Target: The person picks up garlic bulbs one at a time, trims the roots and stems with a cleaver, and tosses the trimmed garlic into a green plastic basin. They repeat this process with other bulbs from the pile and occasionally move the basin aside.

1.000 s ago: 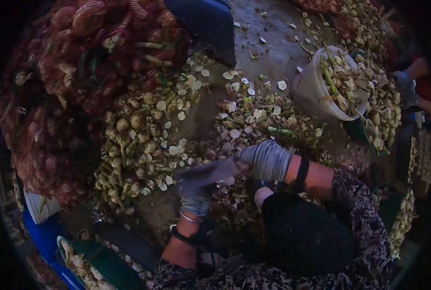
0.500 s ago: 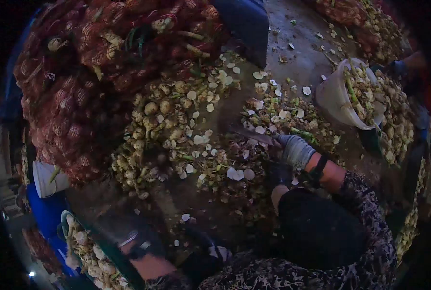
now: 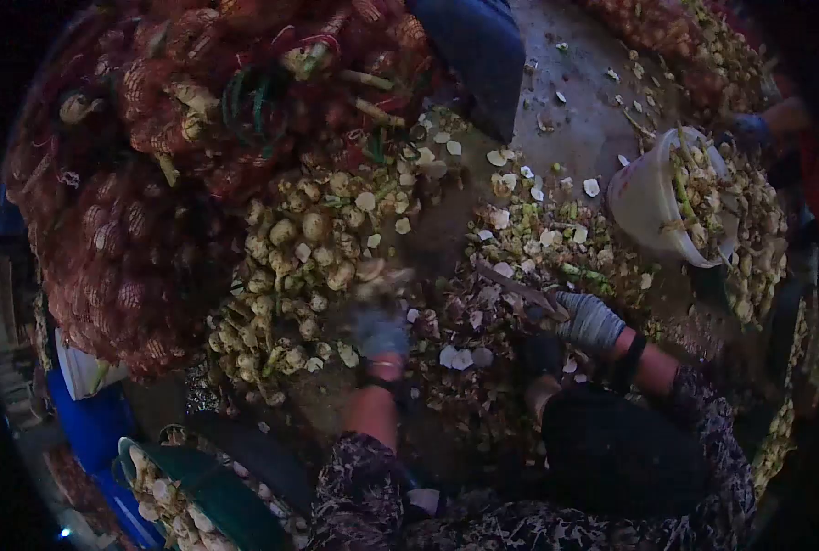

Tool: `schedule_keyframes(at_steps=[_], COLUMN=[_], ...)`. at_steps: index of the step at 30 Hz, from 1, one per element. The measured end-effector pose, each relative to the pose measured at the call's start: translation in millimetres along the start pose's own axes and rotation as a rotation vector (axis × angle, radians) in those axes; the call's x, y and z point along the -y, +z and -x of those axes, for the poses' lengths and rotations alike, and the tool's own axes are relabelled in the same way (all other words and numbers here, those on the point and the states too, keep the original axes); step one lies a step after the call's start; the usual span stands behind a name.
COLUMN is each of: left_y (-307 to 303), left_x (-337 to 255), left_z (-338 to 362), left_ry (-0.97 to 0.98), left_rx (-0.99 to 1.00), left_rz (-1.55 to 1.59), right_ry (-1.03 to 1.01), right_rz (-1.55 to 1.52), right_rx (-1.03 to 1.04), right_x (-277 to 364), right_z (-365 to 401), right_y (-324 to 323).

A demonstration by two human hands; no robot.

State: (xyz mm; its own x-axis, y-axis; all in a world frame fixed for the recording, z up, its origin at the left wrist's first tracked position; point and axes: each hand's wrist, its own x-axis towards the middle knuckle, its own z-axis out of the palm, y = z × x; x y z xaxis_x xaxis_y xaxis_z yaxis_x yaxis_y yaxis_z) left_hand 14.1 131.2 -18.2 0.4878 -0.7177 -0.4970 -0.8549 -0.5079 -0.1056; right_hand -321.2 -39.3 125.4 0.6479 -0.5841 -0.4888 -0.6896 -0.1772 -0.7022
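My left hand (image 3: pixel 379 332), in a grey glove and smeared by motion, is at the right edge of a heap of garlic bulbs (image 3: pixel 286 257). Pale blurred shapes show just beyond its fingers; I cannot tell whether it grips a bulb. My gloved right hand (image 3: pixel 589 321) is closed around a knife (image 3: pixel 517 287), whose dark blade points away and to the left. Under the blade lies a layer of cut-off garlic scraps (image 3: pixel 483 317), with white slices and green stem bits. A dark green basket (image 3: pixel 217 487) of trimmed bulbs stands at lower left.
Red mesh sacks (image 3: pixel 134 211) full of bulbs rise at the left. A white bucket (image 3: pixel 644 197) holding stemmed garlic leans at the right, beside another heap. Behind it, another person's hand (image 3: pixel 749 129) shows. A blue panel (image 3: pixel 478 64) stands at the back.
My left hand has moved from beside the green basket up and right to the garlic heap. My right hand and knife have shifted slightly right and nearer as the view moved.
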Motion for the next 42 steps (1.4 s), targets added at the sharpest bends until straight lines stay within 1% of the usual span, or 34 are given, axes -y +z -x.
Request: schedule_keyframes(at_steps=[1,2,3,4,6,7,9,10,11,12,13,14,16,17,19,20,22,23,25,26,28,29,31,32,34,35,37,38,39,40,41,42], left_y=[-12,-20,-25,-30,-38,-41,-42,-35,-21,-33,-44,-81,-79,-87,-102,-97,-75,-72,-65,-66,-70,-80,-103,-91,-48,-48,-53,-50,-47,-46,-48,-52], left_x=[-18,-35,-47,-54,-61,-60,-56,-50,-39,-32,-24,-24,-29,-31,-36,-42,-55,-60,-65,-65,-64,-66,-68,-64,-48,-42,-30,-34,-43,-47,-46,-45], left_z=[31,54,72,90,121,131,148,144,137,136,133,122,91,74,37,20,-15,-24,-35,-38,-40,-35,-20,-20,-19,-7,15,26,37,44,50,54], left_ry=[0.039,0.202,0.364,0.365,0.472,0.470,0.675,0.677,0.652,0.627,0.397,0.144,0.173,0.176,0.270,0.275,0.147,0.153,0.124,0.129,0.232,0.238,0.095,0.100,0.095,0.097,0.610,0.611,0.478,0.268,0.271,0.308], left_rx=[0.001,-0.108,-0.222,-0.221,-0.076,-0.077,-0.026,-0.032,-0.091,-0.139,-0.051,0.039,-0.330,-0.326,-0.414,-0.412,-0.313,-0.310,-0.111,-0.112,-0.154,-0.156,0.078,0.076,0.178,0.184,-0.068,-0.066,0.149,0.380,0.378,0.443], left_rz=[0.136,0.008,-0.116,-0.109,0.222,0.228,0.602,0.605,0.401,0.196,0.598,0.985,1.387,1.391,0.669,0.673,0.635,0.640,0.311,0.312,0.171,0.167,0.241,0.236,1.074,1.070,0.386,0.384,1.171,1.942,1.942,1.904], right_ry=[0.028,0.034,0.003,-0.029,-0.040,-0.051,-0.056,-0.070,-0.069,-0.050,-0.029,-0.020,-0.045,-0.041,-0.116,-0.111,-0.022,-0.015,-0.037,-0.035,-0.047,-0.045,-0.196,-0.194,-0.138,-0.133,-0.140,-0.140,-0.195,-0.250,-0.252,-0.282], right_rz=[-0.035,-0.037,0.030,0.100,0.127,0.147,0.152,0.152,0.154,0.107,0.060,0.061,0.020,0.023,0.018,0.021,0.083,0.086,0.019,0.020,0.079,0.075,0.187,0.183,0.265,0.261,0.283,0.281,0.265,0.252,0.253,0.285], right_rx=[0.014,0.016,0.026,0.036,0.041,0.045,0.041,0.027,0.024,0.023,0.021,0.017,0.017,0.015,-0.015,-0.017,0.039,0.036,0.051,0.047,0.023,0.017,-0.065,-0.071,0.034,0.034,0.132,0.132,0.121,0.111,0.108,0.100], right_x=[9,16,23,28,34,36,27,25,26,28,27,22,9,5,1,2,8,9,8,6,2,3,10,9,6,13,37,48,59,67,70,73], right_z=[-1,-2,-5,-6,-9,-9,-8,-10,-10,-8,-3,-1,-4,-4,-3,-2,-2,-1,2,1,0,1,2,-1,-8,-7,-6,-4,-2,-2,-3,-5], right_y=[-2,-5,-9,-13,-17,-17,-13,-13,-15,-13,-12,-11,-9,-7,-7,-9,-14,-15,-15,-15,-12,-13,-11,-9,-4,-6,-15,-15,-14,-12,-9,-6])
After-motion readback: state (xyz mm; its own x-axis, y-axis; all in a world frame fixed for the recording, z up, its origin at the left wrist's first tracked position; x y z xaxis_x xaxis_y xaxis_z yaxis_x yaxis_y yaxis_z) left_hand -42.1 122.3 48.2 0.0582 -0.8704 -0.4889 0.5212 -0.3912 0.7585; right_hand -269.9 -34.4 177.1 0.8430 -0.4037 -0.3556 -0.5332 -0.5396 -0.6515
